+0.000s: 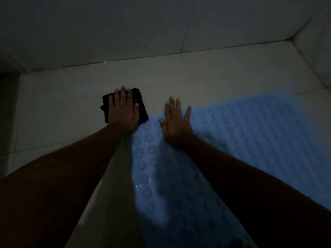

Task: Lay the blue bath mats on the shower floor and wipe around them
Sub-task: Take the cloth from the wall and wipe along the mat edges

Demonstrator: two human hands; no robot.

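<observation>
Head view, dim: left hand [123, 111] flat on black cloth [143, 112], right hand [176, 122] splayed on blue mat [250, 131], cropped below.

At centre frame, the left hand [123, 111] lies flat on a folded cloth [142, 111] on the shower floor [62, 113], just left of the bath mat [250, 140], which fills the lower right under the right hand [176, 122], with the wall [125, 24] behind along the top.
</observation>
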